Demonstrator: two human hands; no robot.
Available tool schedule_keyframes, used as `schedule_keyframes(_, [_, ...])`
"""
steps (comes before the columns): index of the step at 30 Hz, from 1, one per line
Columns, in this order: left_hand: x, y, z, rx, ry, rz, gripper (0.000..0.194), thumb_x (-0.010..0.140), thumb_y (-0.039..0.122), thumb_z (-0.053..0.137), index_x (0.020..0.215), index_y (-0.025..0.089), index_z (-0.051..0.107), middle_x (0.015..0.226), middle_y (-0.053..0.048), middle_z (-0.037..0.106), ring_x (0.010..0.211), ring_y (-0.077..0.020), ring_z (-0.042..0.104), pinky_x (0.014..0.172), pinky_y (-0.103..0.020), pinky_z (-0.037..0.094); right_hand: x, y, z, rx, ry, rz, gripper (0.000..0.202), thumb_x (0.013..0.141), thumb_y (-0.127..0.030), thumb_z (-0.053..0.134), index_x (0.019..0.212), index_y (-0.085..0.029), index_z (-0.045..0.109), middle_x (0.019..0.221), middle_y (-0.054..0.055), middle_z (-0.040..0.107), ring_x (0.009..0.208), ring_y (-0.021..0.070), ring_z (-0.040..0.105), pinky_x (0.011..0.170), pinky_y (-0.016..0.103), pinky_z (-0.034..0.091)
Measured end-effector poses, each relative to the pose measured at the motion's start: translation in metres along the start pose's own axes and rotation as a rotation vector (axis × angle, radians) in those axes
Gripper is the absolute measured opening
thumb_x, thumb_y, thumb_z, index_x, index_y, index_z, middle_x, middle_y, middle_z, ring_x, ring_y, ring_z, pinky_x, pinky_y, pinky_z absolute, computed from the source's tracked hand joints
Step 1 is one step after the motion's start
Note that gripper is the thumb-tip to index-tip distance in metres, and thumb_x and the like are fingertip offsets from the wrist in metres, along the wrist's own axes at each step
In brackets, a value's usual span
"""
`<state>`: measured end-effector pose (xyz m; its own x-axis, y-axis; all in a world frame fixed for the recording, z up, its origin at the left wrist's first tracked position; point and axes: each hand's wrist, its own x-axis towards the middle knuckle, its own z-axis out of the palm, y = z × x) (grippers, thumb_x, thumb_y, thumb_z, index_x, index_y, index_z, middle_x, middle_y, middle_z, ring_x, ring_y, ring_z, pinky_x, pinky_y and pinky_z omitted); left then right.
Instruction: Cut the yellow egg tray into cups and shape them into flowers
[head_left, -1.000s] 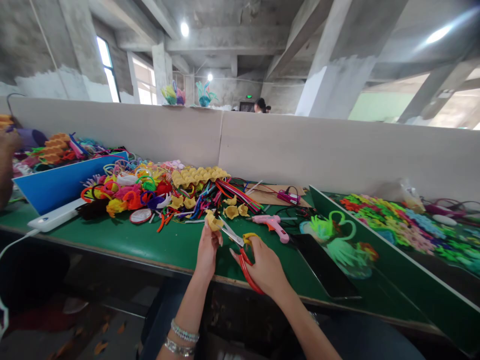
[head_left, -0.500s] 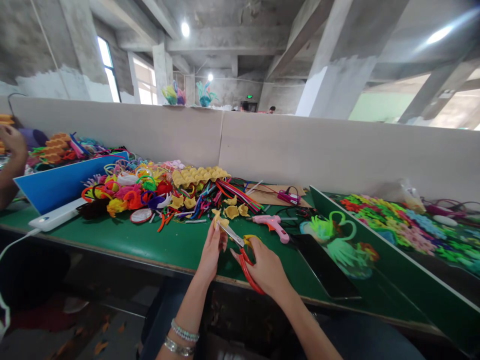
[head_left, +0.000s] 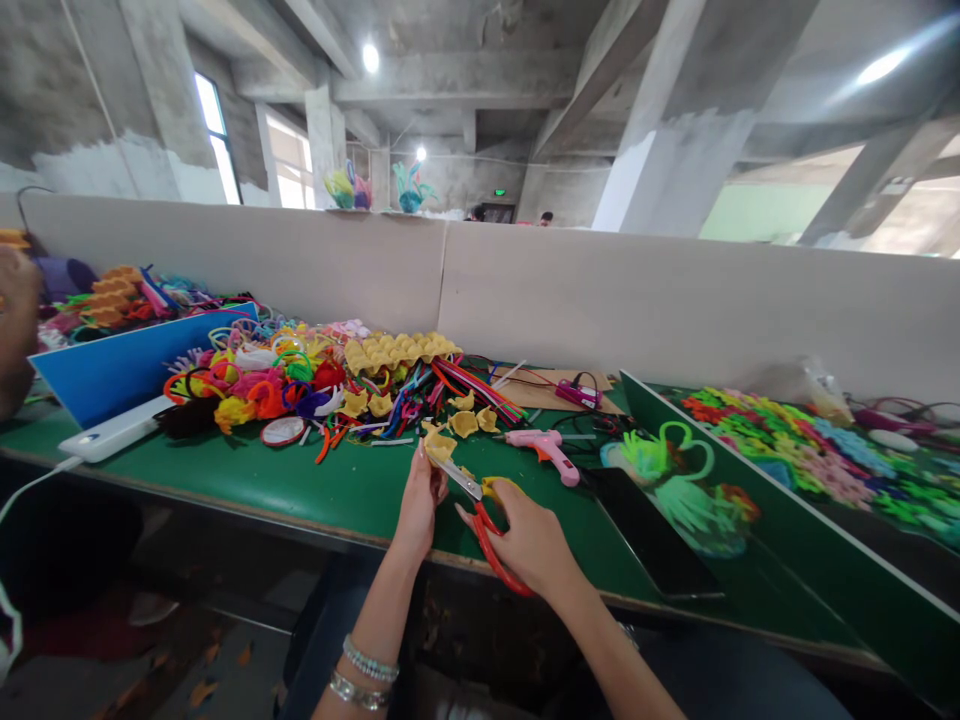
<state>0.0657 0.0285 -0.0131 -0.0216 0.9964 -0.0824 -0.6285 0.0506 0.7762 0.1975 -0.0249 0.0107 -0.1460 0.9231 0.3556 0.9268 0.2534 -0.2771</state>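
Between the fingers of my left hand (head_left: 421, 500) is a yellow egg-carton cup (head_left: 438, 443), held just above the table's front part. My right hand (head_left: 529, 535) is closed around red-handled scissors (head_left: 496, 548). Their metal blades point up and left, against the lower edge of the cup. Something yellow shows at the top of my right hand; I cannot tell whether it is part of the scissors or a scrap. Beyond my hands lie several cut yellow cups (head_left: 464, 424) and a yellow egg carton (head_left: 401, 350).
A pink glue gun (head_left: 546, 452) and a black tablet (head_left: 651, 532) lie to the right, beside green pipe-cleaner figures (head_left: 694, 505). Colourful pipe cleaners (head_left: 281, 375) are heaped at the left, near a white power strip (head_left: 112, 428). Upright blue (head_left: 142, 360) and green boards (head_left: 795, 530) divide the table.
The cup in my left hand has shifted slightly left and turned, showing more of its surface. The scissors have moved a little left and down with my right hand.
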Motion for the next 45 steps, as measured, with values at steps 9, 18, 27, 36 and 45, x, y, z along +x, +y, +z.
schedule_keyframes(9, [-0.0006, 0.0004, -0.0007, 0.004, 0.008, 0.003, 0.045, 0.072, 0.054, 0.051, 0.106, 0.024, 0.054, 0.058, 0.005, 0.044, 0.049, -0.0076, 0.039, 0.05, -0.019, 0.032, 0.0003, -0.0026, -0.0045, 0.002, -0.023, 0.0, 0.03, 0.08, -0.05, 0.042, 0.08, -0.021, 0.053, 0.078, 0.002, 0.063, 0.068, 0.0179, 0.058, 0.054, 0.024, 0.032])
schedule_keyframes(18, [-0.0028, 0.0026, 0.0019, -0.014, -0.012, 0.018, 0.043, 0.07, 0.055, 0.055, 0.098, 0.022, 0.054, 0.054, 0.006, 0.037, 0.046, -0.0068, 0.032, 0.046, -0.019, 0.026, 0.0015, 0.0014, -0.0018, 0.019, -0.041, -0.011, 0.028, 0.08, -0.047, 0.045, 0.083, -0.021, 0.056, 0.08, 0.004, 0.065, 0.071, 0.0194, 0.061, 0.057, 0.025, 0.035])
schedule_keyframes(27, [0.0012, 0.0028, 0.0002, -0.15, -0.019, -0.027, 0.035, 0.073, 0.052, 0.052, 0.085, 0.019, 0.053, 0.054, 0.007, 0.035, 0.044, -0.0052, 0.031, 0.045, -0.018, 0.027, 0.0016, 0.0047, 0.0042, -0.006, 0.011, 0.042, 0.034, 0.078, -0.052, 0.045, 0.088, -0.02, 0.052, 0.08, 0.003, 0.065, 0.071, 0.0204, 0.061, 0.057, 0.026, 0.037])
schedule_keyframes(36, [-0.0014, 0.0078, 0.0037, -0.147, 0.021, -0.014, 0.04, 0.065, 0.049, 0.061, 0.09, 0.019, 0.052, 0.056, 0.007, 0.045, 0.042, -0.0033, 0.038, 0.041, -0.017, 0.026, 0.0031, 0.0022, 0.0028, -0.042, 0.092, 0.095, 0.037, 0.079, -0.053, 0.042, 0.092, -0.019, 0.048, 0.076, 0.004, 0.062, 0.072, 0.0208, 0.061, 0.053, 0.026, 0.036])
schedule_keyframes(45, [-0.003, 0.0068, 0.0022, -0.119, -0.032, 0.02, 0.042, 0.064, 0.033, 0.068, 0.097, 0.022, 0.044, 0.103, -0.005, 0.062, 0.078, -0.0142, 0.065, 0.058, -0.018, 0.042, 0.0039, 0.0056, 0.0005, -0.019, 0.084, 0.167, 0.036, 0.08, -0.053, 0.04, 0.093, -0.02, 0.046, 0.078, 0.003, 0.063, 0.072, 0.02, 0.061, 0.051, 0.023, 0.031])
